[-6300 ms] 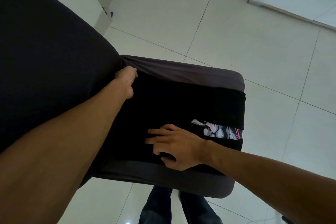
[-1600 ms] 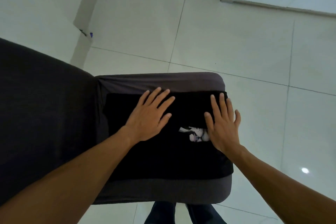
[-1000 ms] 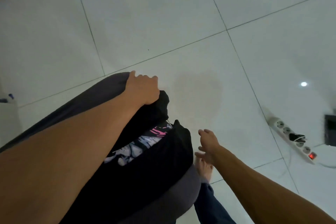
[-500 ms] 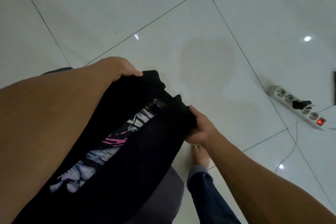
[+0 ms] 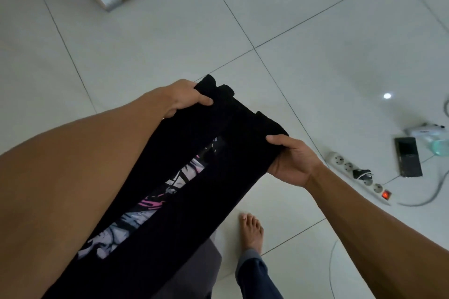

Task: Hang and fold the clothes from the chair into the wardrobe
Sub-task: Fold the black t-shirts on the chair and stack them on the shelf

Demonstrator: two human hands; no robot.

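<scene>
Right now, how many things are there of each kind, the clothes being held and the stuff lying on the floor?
Folded black shirt, held by left hand and right hand: 1
Power strip: 1
Black phone: 1
Total: 3

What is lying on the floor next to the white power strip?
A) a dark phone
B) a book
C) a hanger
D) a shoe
A: a dark phone lies flat on the tiled floor just beyond the power strip.
</scene>
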